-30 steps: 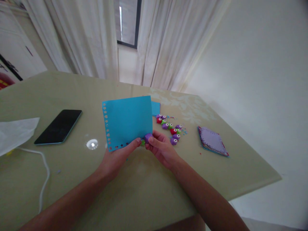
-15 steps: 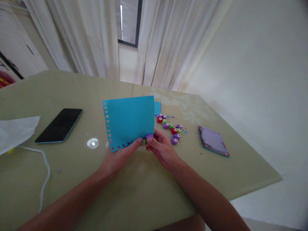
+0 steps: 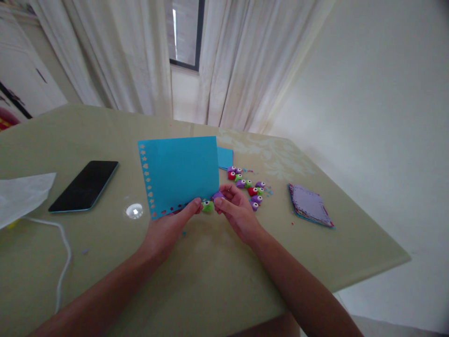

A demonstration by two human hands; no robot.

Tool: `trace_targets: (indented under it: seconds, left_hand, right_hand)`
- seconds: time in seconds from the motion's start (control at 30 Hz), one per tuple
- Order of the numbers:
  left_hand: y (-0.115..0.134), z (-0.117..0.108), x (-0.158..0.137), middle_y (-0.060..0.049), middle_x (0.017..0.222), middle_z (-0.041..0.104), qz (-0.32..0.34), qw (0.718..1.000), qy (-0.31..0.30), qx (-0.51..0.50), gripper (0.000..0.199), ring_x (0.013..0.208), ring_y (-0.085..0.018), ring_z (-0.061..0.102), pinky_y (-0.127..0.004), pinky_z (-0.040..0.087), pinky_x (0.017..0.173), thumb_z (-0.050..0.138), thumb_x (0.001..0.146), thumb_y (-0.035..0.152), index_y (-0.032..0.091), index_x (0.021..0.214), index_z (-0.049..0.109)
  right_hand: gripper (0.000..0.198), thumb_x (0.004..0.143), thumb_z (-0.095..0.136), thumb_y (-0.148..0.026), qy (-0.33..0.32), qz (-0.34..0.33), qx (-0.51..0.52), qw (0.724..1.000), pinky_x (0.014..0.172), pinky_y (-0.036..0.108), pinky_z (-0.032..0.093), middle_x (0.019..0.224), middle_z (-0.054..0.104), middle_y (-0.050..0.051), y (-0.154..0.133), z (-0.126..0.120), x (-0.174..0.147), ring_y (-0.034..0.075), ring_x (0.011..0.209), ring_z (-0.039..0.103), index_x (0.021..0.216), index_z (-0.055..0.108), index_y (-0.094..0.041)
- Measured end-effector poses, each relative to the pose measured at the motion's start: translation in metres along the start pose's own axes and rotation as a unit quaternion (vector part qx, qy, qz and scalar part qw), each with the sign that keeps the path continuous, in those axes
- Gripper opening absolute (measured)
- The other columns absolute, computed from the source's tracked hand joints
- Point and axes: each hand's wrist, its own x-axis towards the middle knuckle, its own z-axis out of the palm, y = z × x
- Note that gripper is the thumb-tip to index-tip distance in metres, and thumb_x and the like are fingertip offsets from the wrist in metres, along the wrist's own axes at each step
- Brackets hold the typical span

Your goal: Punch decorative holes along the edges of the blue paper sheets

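Observation:
A sheet of blue paper [image 3: 178,173] stands tilted up above the table, with small shapes cut along its left and bottom edges. My left hand [image 3: 168,229] is closed on its lower edge, thumb in front. My right hand [image 3: 238,213] pinches a small purple craft punch [image 3: 218,195] by the sheet's lower right corner. Between the two hands is a green craft punch [image 3: 207,206] with a goggle eye; I cannot tell whether it is held or lying on the table. Further right lie several purple, red and green craft punches [image 3: 240,184].
More blue paper [image 3: 225,158] lies behind the held sheet. A stack of punched paper squares [image 3: 310,205] is at the right. On the left are a black tablet or phone [image 3: 86,185], a white cable [image 3: 66,248] and a white sheet [image 3: 24,194]. Tiny paper bits [image 3: 269,191] are scattered about.
The blue sheet and my left hand have shifted a little left, away from the purple punch. More of the green punch shows. A blue paper bit now shows below my left hand.

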Motion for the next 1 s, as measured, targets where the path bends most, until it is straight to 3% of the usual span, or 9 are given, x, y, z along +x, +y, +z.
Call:
trace_targets:
  seconds: [0.1, 0.23, 0.37, 0.47, 0.63, 0.7, 0.87, 0.93, 1.0]
  left_hand:
    - [0.003, -0.004, 0.001, -0.006, 0.094, 0.086, 0.008, 1.0, 0.012, 0.024, 0.034, 0.096, -0.035, 0.078, -0.043, 0.061, 0.084, 0.076, 0.082, 0.06, 0.028, 0.082, 0.086]
    - [0.001, -0.01, 0.003, -0.003, 0.098, 0.086, -0.003, 0.999, -0.013, 0.048, 0.038, 0.087, -0.031, 0.077, -0.033, 0.055, 0.06, 0.068, 0.086, 0.063, 0.031, 0.082, 0.086]
    - [-0.004, -0.01, 0.005, -0.005, 0.098, 0.086, -0.009, 0.999, -0.014, 0.04, 0.045, 0.086, -0.03, 0.076, -0.031, 0.051, 0.055, 0.063, 0.089, 0.067, 0.029, 0.086, 0.087]
    - [-0.004, -0.006, 0.007, -0.007, 0.093, 0.086, -0.028, 0.999, 0.003, 0.017, 0.046, 0.088, -0.031, 0.078, -0.033, 0.053, 0.057, 0.067, 0.086, 0.068, 0.027, 0.083, 0.086]
    - [0.002, 0.002, 0.006, -0.006, 0.088, 0.086, 0.031, 0.997, -0.001, -0.07, 0.031, 0.09, -0.03, 0.079, -0.041, 0.061, 0.089, 0.075, 0.086, 0.053, 0.024, 0.081, 0.084]
    - [0.004, 0.003, 0.005, -0.006, 0.088, 0.086, 0.048, 0.995, -0.007, -0.085, 0.026, 0.091, -0.031, 0.08, -0.044, 0.061, 0.094, 0.078, 0.085, 0.05, 0.025, 0.081, 0.084]
    - [0.003, -0.002, 0.004, -0.008, 0.093, 0.086, 0.041, 0.999, -0.007, -0.017, 0.031, 0.098, -0.036, 0.079, -0.048, 0.062, 0.092, 0.078, 0.084, 0.056, 0.026, 0.08, 0.086]
    - [0.001, -0.004, 0.004, -0.009, 0.091, 0.085, 0.031, 0.999, 0.007, 0.021, 0.037, 0.094, -0.036, 0.078, -0.047, 0.063, 0.082, 0.076, 0.084, 0.062, 0.026, 0.082, 0.087]
    - [0.002, -0.004, 0.004, -0.009, 0.09, 0.085, 0.016, 0.999, 0.017, 0.043, 0.043, 0.088, -0.037, 0.078, -0.044, 0.061, 0.067, 0.075, 0.082, 0.067, 0.026, 0.084, 0.087]
  right_hand:
    - [0.03, 0.083, 0.086, -0.045, 0.015, -0.056, -0.197, 0.979, 0.067, 0.029, 0.043, 0.086, 0.07, 0.002, -0.006, -0.017, 0.007, 0.016, 0.073, 0.058, 0.099, 0.074, -0.022]
    - [0.015, 0.087, 0.081, -0.035, 0.007, -0.121, -0.44, 0.89, 0.072, 0.032, 0.042, 0.082, 0.068, 0.002, -0.003, -0.032, 0.012, 0.017, 0.073, 0.055, 0.092, 0.079, -0.022]
    - [0.019, 0.091, 0.079, -0.038, -0.032, -0.138, -0.493, 0.858, 0.079, 0.035, 0.046, 0.091, 0.072, 0.004, 0.004, -0.035, 0.014, 0.019, 0.078, 0.059, 0.102, 0.081, -0.022]
    - [0.025, 0.101, 0.066, -0.039, 0.034, -0.17, -0.527, 0.832, 0.09, 0.04, 0.049, 0.107, 0.075, 0.009, 0.0, -0.043, 0.018, 0.024, 0.09, 0.064, 0.116, 0.078, -0.023]
    - [0.036, 0.096, 0.065, -0.02, 0.157, -0.144, -0.731, 0.648, 0.107, 0.05, 0.04, 0.14, 0.066, 0.017, -0.013, -0.064, 0.022, 0.037, 0.127, 0.054, 0.132, 0.071, -0.019]
    - [0.035, 0.094, 0.066, -0.016, 0.155, -0.121, -0.764, 0.615, 0.104, 0.05, 0.04, 0.141, 0.067, 0.016, -0.015, -0.067, 0.022, 0.038, 0.127, 0.053, 0.128, 0.072, -0.02]
    - [0.016, 0.093, 0.062, -0.014, 0.129, -0.119, -0.757, 0.629, 0.096, 0.047, 0.04, 0.112, 0.077, 0.014, -0.014, -0.061, 0.021, 0.034, 0.113, 0.059, 0.105, 0.071, -0.02]
    - [0.018, 0.088, 0.064, -0.013, 0.128, -0.136, -0.712, 0.677, 0.095, 0.046, 0.042, 0.106, 0.076, 0.013, -0.016, -0.057, 0.021, 0.032, 0.106, 0.061, 0.104, 0.07, -0.019]
    - [0.03, 0.083, 0.066, -0.014, 0.124, -0.163, -0.607, 0.768, 0.091, 0.041, 0.047, 0.107, 0.075, 0.011, -0.018, -0.053, 0.021, 0.027, 0.097, 0.063, 0.112, 0.07, -0.018]
